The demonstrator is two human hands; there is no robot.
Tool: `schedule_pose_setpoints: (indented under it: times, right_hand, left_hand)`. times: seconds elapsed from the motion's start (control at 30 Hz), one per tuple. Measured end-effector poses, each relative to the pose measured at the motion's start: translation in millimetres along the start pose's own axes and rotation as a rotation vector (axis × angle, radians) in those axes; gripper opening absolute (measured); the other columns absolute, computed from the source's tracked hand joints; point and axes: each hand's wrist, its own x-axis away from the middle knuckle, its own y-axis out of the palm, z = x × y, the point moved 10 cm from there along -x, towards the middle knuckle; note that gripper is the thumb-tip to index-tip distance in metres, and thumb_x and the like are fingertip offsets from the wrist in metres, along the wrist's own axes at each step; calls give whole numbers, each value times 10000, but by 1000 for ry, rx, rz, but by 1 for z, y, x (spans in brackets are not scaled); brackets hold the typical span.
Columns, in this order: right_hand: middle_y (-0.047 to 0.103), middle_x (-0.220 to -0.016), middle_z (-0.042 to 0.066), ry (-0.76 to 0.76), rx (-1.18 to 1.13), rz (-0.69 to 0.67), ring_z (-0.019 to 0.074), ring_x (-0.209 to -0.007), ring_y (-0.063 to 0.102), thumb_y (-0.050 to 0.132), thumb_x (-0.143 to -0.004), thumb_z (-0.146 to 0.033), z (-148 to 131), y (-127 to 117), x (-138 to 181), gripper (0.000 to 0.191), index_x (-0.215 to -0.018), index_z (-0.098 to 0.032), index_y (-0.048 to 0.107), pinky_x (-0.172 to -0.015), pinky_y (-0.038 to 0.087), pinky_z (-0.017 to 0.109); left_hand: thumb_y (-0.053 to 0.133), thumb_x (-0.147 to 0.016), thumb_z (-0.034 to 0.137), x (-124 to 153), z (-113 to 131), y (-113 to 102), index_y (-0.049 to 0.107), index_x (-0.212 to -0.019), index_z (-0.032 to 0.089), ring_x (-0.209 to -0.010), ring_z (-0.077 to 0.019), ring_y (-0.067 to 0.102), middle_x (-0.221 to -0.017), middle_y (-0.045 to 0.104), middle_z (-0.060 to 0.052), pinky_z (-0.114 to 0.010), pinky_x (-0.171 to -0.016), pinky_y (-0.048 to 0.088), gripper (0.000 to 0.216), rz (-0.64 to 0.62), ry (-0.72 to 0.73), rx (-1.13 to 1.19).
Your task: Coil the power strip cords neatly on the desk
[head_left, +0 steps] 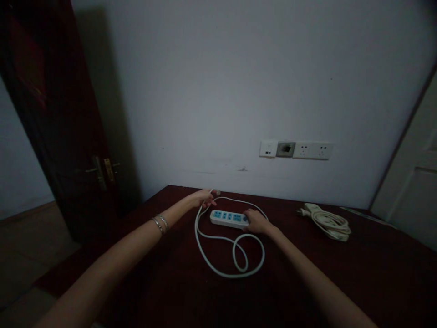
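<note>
A white power strip (223, 222) with blue socket faces lies on the dark red table. My right hand (255, 222) is closed around its right end. Beyond its left end, my left hand (204, 198) grips the white cord (197, 232) close to the plug (216, 192), which pokes out past the fingers. From there the cord runs down in loose loops on the table in front of the strip, and another stretch curves behind it. Two silvery bangles circle my left wrist.
A second power strip (336, 234) with its cord bundled on top lies at the right of the table (290, 282). Wall sockets (312, 151) sit above the table's back edge. An open dark door (64, 136) stands at the left, a pale door (416, 182) at the right.
</note>
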Motion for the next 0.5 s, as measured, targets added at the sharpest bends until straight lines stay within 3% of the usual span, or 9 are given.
schedule_pose_setpoints:
  times: [0.1, 0.23, 0.5]
  right_hand:
    - [554, -1152, 159, -32, -15, -28, 278, -1050, 529, 729, -553, -231, 19, -5, 8, 589, -1103, -90, 571, -893, 389, 317]
    - [571, -1142, 112, -56, -42, -68, 222, -1021, 545, 707, -533, -122, 40, -9, 14, 596, -1109, -125, 554, -869, 408, 275]
    - [584, -1154, 97, -64, -26, -28, 225, -1066, 537, 618, -562, -30, 55, -14, -8, 558, -1100, -169, 581, -899, 388, 289]
  left_hand:
    - [412, -838, 112, -8, -26, -3, 285, -1355, 244, -386, -66, 487, -635, 556, -1, -136, -373, 262, 548, 32, -16, -4]
    - [378, -891, 199, -17, -43, -10, 170, -1405, 298, -408, -77, 524, -653, 514, 12, -142, -389, 283, 563, 126, 3, 14]
    - [335, -875, 171, -22, -19, -30, 218, -1380, 302, -348, -21, 373, -681, 526, 35, -138, -361, 209, 534, 253, 179, 112]
